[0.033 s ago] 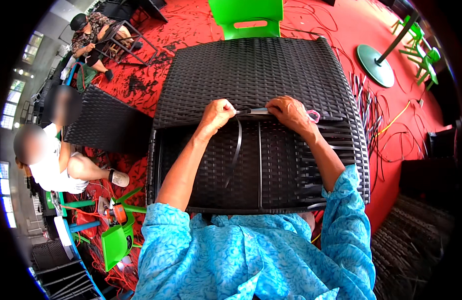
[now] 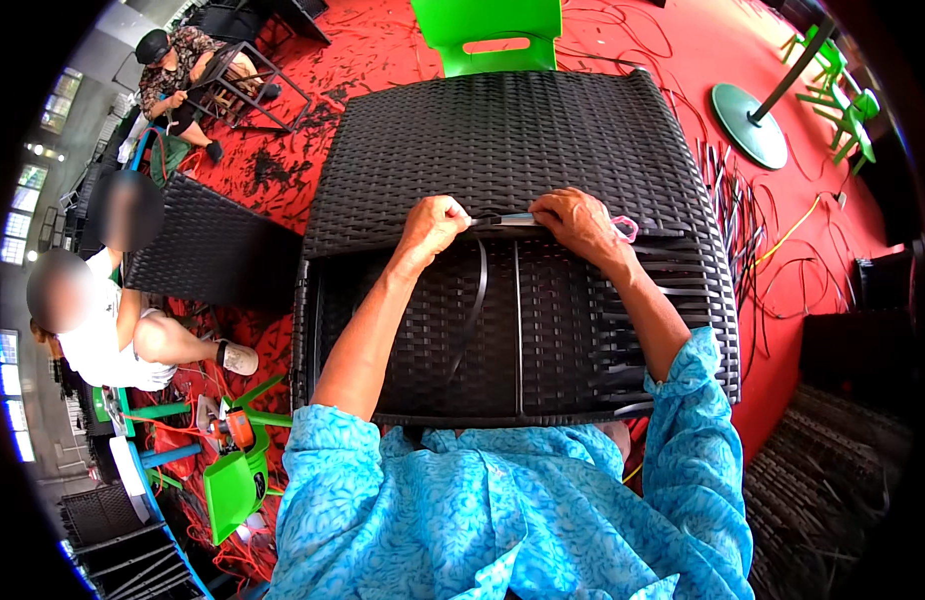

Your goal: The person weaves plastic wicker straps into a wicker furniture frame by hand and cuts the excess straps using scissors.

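A black wicker panel [image 2: 503,130] lies before me, its near part a recessed woven section. At the edge of that recess, my left hand [image 2: 435,226] pinches a flat black plastic strip [image 2: 480,285], whose loose end hangs down over the weave. My right hand [image 2: 577,217] is closed around what look like scissors; a pink handle loop [image 2: 626,230] shows behind the hand, and the metal blade [image 2: 518,218] points toward the left fingers. Loose strip ends [image 2: 673,290] stick out along the recess's right side, under my right forearm.
Beyond the panel stands a green chair [image 2: 491,40]. At left, a person in white [image 2: 108,330] sits near a dark woven panel [image 2: 213,245]; another person [image 2: 178,80] works farther back. Strips [image 2: 733,200] and a round pole base [image 2: 749,126] lie at right.
The view has shifted slightly. Both hands hold nearly the same place, while the strip between them and its hanging end have moved a little.
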`<action>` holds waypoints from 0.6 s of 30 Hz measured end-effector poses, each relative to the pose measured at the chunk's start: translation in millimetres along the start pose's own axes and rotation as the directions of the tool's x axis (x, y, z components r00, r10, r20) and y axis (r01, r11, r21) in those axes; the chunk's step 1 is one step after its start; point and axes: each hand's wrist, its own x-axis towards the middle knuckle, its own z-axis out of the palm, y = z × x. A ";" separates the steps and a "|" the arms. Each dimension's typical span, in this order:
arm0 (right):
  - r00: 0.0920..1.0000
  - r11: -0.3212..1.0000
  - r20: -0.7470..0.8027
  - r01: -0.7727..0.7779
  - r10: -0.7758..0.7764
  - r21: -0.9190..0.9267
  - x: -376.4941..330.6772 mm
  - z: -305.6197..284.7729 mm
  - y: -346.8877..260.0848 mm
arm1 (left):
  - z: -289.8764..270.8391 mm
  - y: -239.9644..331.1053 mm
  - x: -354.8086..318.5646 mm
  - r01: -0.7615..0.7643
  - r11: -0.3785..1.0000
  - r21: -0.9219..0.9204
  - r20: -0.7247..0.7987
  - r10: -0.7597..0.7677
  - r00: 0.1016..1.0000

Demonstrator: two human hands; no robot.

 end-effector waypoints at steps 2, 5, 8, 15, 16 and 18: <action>0.999 1.000 -0.029 0.016 -0.017 -0.024 -5.9 -2.5 0.7 | 4.7 1.4 1.2 0.013 0.998 0.060 0.002 -0.014 1.000; 0.999 0.998 -0.023 -0.033 0.031 -0.052 -12.0 -10.1 -2.1 | 9.0 -0.4 2.9 0.011 0.996 0.090 -0.029 -0.008 1.000; 0.981 0.981 0.095 -0.162 0.172 -0.106 -16.4 -21.6 -11.5 | 9.9 -0.6 1.0 0.010 0.990 0.143 -0.016 -0.008 1.000; 0.840 0.843 0.129 -0.497 0.527 -0.206 -22.9 -36.5 7.7 | 16.9 3.2 0.0 0.073 0.967 0.246 -0.037 -0.066 0.997; 0.842 0.842 0.091 -0.514 0.531 -0.160 -18.6 -32.9 8.5 | 15.9 3.0 0.0 0.076 0.967 0.244 -0.043 -0.067 0.997; 0.856 0.855 0.053 -0.506 0.514 -0.116 -10.8 -22.4 0.0 | 14.5 2.2 0.2 0.080 0.970 0.228 -0.055 -0.069 0.996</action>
